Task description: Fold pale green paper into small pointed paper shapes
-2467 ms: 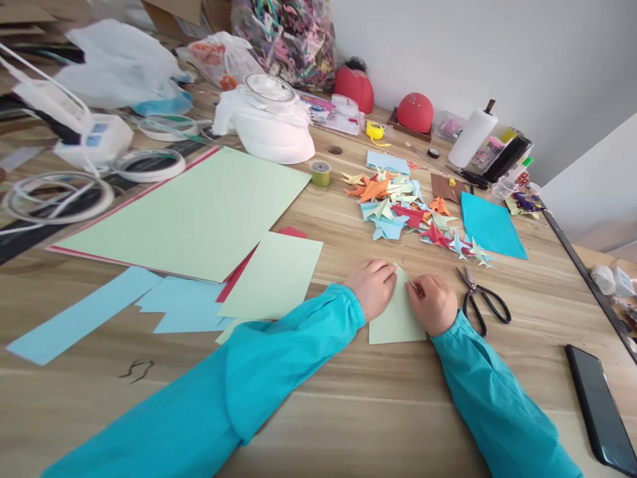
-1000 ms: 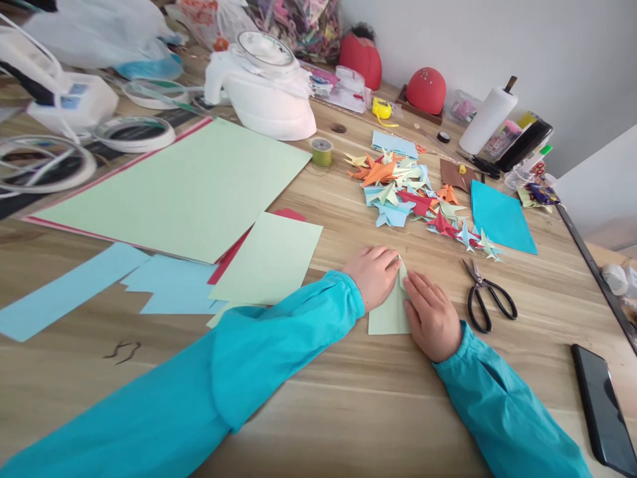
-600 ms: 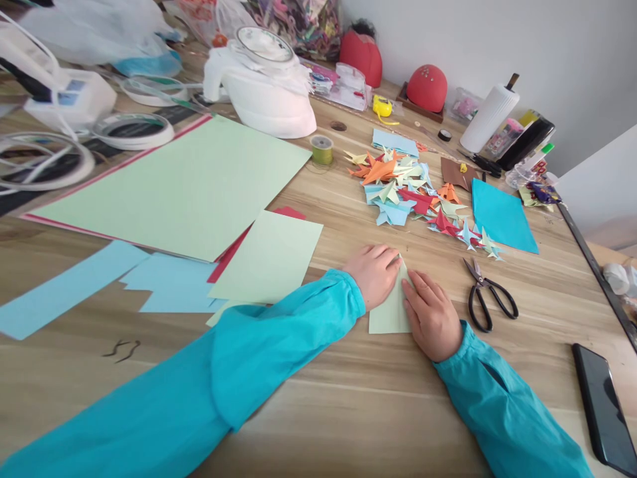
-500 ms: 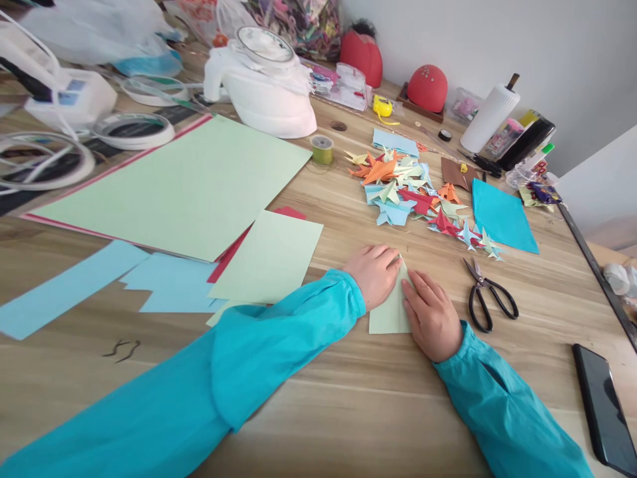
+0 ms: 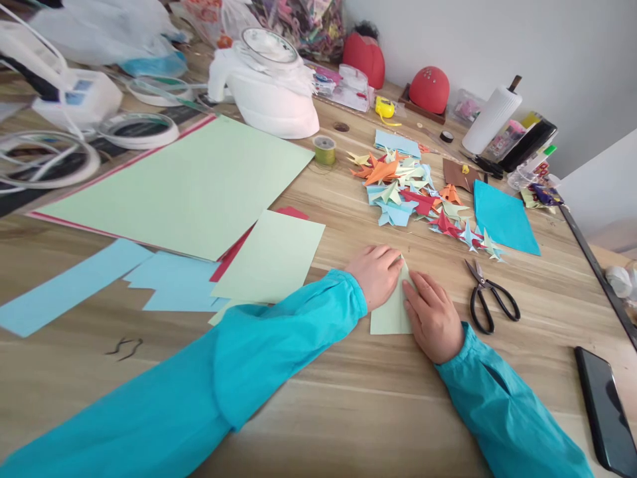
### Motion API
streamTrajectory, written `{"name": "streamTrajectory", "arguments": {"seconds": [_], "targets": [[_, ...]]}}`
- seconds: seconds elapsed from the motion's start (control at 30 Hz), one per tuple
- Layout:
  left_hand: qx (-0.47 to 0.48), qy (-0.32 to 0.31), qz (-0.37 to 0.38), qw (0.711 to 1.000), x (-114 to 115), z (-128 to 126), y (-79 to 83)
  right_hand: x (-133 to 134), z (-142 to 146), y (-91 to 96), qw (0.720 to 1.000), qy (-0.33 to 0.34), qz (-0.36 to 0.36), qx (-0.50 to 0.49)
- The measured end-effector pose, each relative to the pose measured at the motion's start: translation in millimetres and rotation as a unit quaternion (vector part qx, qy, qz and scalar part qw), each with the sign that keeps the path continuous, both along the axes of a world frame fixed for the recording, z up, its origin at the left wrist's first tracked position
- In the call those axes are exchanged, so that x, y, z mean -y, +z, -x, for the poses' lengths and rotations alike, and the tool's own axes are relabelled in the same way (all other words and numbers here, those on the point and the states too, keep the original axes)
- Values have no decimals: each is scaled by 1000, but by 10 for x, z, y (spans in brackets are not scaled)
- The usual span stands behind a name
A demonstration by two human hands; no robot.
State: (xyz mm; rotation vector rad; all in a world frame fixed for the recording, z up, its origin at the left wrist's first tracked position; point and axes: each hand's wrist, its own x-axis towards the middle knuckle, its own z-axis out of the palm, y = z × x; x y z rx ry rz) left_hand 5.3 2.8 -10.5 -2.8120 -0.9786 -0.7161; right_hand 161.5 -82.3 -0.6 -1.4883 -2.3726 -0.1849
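Note:
A small light green sheet of paper (image 5: 391,317) lies on the wooden table, its upper end folded to a point. My left hand (image 5: 374,275) is closed, its bent fingertips gripping the paper at that point. On the paper's right edge, my right hand (image 5: 434,317) holds it down along the fold, fingers together and slightly bent. Part of the sheet is hidden under both hands. Black-handled scissors (image 5: 485,297) lie just right of my right hand. A larger light green sheet (image 5: 279,255) rests left of my left hand.
Folded paper stars (image 5: 393,189) in several colours lie beyond my hands, beside a turquoise cloth (image 5: 505,216). Blue paper strips (image 5: 74,285) and a big green sheet (image 5: 199,186) are at left. A phone (image 5: 604,405) sits near the right edge.
The whole view has shifted slightly to the right. Both hands stay in the same place on the folded paper.

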Motion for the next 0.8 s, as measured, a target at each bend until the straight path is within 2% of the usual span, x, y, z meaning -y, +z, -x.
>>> {"name": "streamTrajectory", "arguments": {"seconds": [0.63,0.8], "targets": [[-12,14,3,1000,11,12,17,3,16,10,1000,-3,-2,-6],[-10,-14,-20,1000,-1,10,-23,4,13,-4,1000,-3,-7,-4]]}}
